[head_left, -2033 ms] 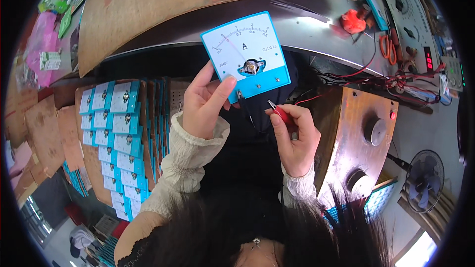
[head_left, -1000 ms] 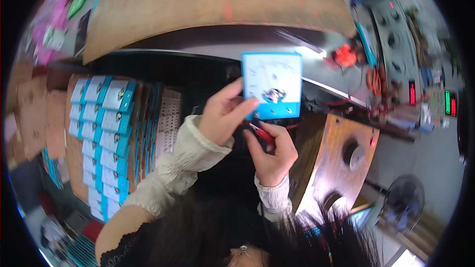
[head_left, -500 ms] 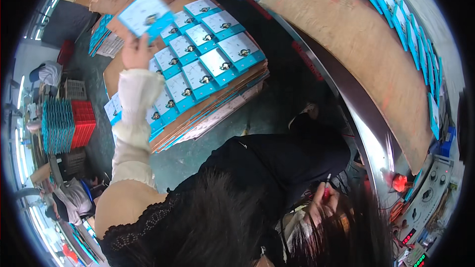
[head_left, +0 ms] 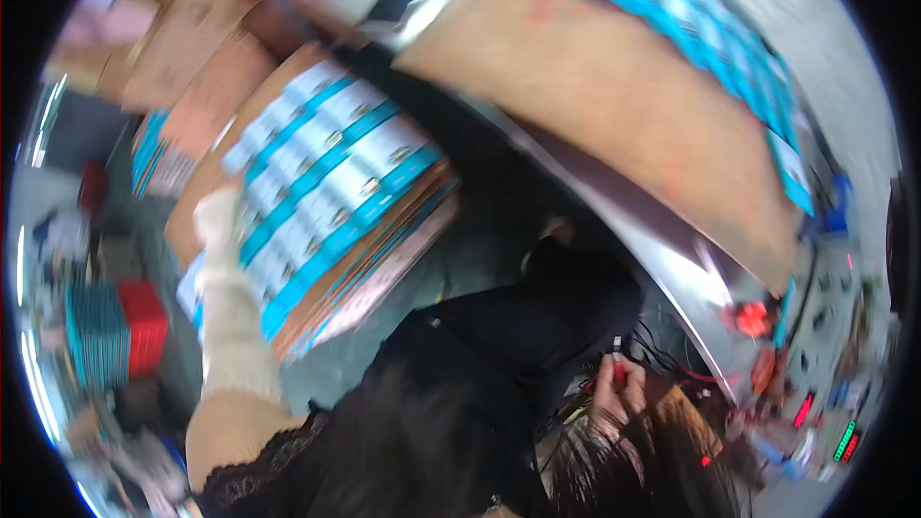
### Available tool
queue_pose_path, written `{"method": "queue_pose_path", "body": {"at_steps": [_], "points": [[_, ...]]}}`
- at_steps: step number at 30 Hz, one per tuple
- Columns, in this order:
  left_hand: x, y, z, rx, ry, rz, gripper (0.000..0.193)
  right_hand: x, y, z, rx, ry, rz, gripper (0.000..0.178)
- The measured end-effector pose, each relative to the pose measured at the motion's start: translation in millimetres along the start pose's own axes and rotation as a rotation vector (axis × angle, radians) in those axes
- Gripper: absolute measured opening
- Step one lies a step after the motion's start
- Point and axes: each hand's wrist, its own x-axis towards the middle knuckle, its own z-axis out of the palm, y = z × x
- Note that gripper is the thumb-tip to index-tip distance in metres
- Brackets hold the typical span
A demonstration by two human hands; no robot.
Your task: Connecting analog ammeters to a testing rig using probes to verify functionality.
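Your left hand point(head_left: 219, 209) reaches far out to your left and rests at the near edge of a stack of blue-and-white boxed panel meters point(head_left: 331, 177) laid in rows on brown cardboard; motion blur hides its fingers, so you cannot tell whether it grips anything. Your right hand point(head_left: 614, 393) is clenched around a small red-handled tool point(head_left: 619, 364), tip up, close to your lap. Just right of that hand lies the worktop point(head_left: 624, 134) with red clips point(head_left: 753, 318).
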Motion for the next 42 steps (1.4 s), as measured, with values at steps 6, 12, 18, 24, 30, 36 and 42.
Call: {"method": "queue_pose_path", "body": {"at_steps": [6,12,18,24,30,36,42], "points": [[85.5,19.4,-38.9,-1.287,0.055,-0.234,0.034,-1.2,5.5,2.2,0.074,0.069,0.085,0.018],[83.9,285.6,-326.4,-1.744,-0.17,0.9,0.036,3.7,2.6,-23.0,0.087,0.228,-0.017,0.016],[104.7,463.0,-418.8,-0.953,0.649,1.276,0.038,-21.9,10.2,-33.5,0.109,0.295,0.067,0.016],[37.6,516.4,-474.3,-0.971,-0.011,0.822,0.036,-71.1,52.4,-36.6,-0.025,0.389,0.288,0.018],[41.4,499.7,-426.3,-1.549,-0.093,0.987,0.035,-59.2,58.4,-38.3,-0.023,0.423,0.262,0.017],[-0.5,382.7,-323.9,-1.388,0.548,0.58,0.03,-37.3,45.9,-39.0,0.045,0.477,0.203,0.018],[1.0,267.7,-250.0,-1.997,0.077,0.315,0.026,-21.7,33.1,-23.6,0.204,0.398,0.299,0.019]]}}
